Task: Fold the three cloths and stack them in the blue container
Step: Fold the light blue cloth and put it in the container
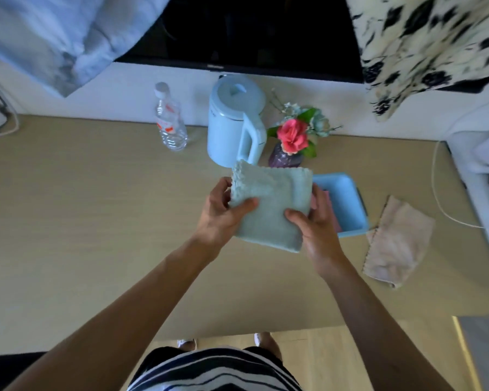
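A folded pale green cloth (271, 204) is held above the table by both hands. My left hand (220, 213) grips its left edge with the thumb on top. My right hand (314, 224) grips its right lower edge. Just right of the cloth stands the blue container (347, 204), partly hidden behind my right hand; a strip of pink cloth (336, 224) shows inside it. A beige cloth (395, 244) lies loosely spread on the table to the right of the container.
At the back of the wooden table (96, 221) stand a plastic water bottle (170, 122), a light blue kettle (235, 125) and a small vase with a pink flower (291, 142). A white cable (441, 198) runs along the right edge.
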